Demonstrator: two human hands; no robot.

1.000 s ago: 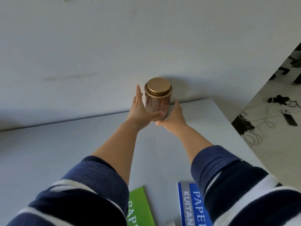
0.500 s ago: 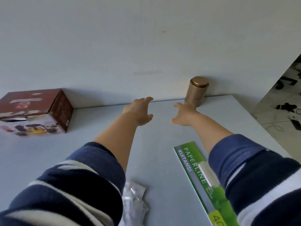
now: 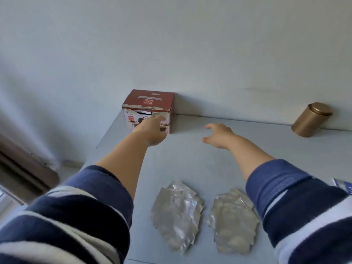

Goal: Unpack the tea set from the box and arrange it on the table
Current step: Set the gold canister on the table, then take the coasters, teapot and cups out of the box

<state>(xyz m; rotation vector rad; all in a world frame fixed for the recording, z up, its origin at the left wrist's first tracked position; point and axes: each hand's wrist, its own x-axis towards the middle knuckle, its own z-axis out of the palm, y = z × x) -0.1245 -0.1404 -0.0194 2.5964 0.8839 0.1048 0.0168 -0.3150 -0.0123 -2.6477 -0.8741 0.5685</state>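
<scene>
Reaching at the box (image 3: 150, 109), left grip (image 3: 152, 130) overlaps its front, released; right grip (image 3: 219, 135) spread beside.

Both arms wear a knitted pullover in dark navy with broad off-white stripes running around the sleeves. The left sleeve (image 3: 76, 216), on the same side as the box (image 3: 150, 109), shows several pale bands between the navy ones, and its cuff is plain navy, pushed up so the forearm is bare. The right sleeve (image 3: 297, 206), farther from the box, has the same plain navy cuff and stripes behind it. The left hand (image 3: 152, 130) and right hand (image 3: 219, 135) are bare, without rings or a watch.
</scene>
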